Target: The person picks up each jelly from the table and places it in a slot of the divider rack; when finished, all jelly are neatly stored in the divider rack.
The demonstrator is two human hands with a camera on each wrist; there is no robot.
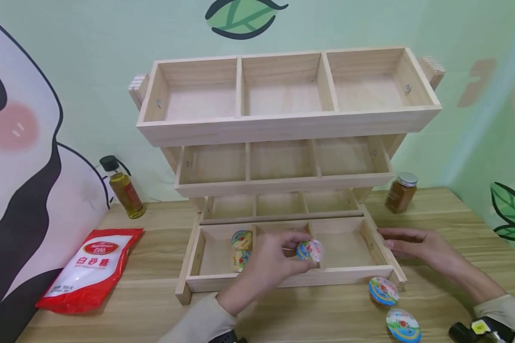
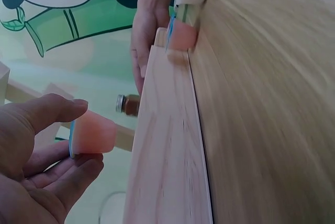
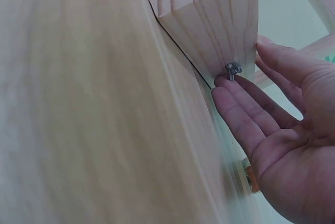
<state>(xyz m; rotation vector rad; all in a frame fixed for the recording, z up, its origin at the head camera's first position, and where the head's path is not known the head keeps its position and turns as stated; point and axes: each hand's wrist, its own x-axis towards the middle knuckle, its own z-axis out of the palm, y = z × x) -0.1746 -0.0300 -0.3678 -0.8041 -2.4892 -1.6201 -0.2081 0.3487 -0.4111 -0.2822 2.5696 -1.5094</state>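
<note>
My left hand [image 1: 268, 259] pinches a jelly cup [image 1: 310, 250] above the middle compartment of the rack's lowest tier. In the left wrist view this jelly cup [image 2: 94, 134] shows pink contents and a blue-edged lid between thumb and fingers. The wooden tiered rack [image 1: 289, 132] has three compartments in each tier. Two jelly cups [image 1: 242, 239] lie in the lowest tier's left compartment; my hand partly hides the middle one. My right hand [image 1: 425, 247] rests with extended fingers against the rack's right side, near a metal wing nut [image 3: 233, 69] in the right wrist view.
Two more jelly cups, one nearer the rack [image 1: 384, 290] and one nearer the front [image 1: 403, 325], lie on the wooden table [image 1: 150, 290]. A red-and-white sugar bag [image 1: 92, 271] and an oil bottle [image 1: 126, 193] are at left. A brown jar [image 1: 401, 193] stands behind my right hand.
</note>
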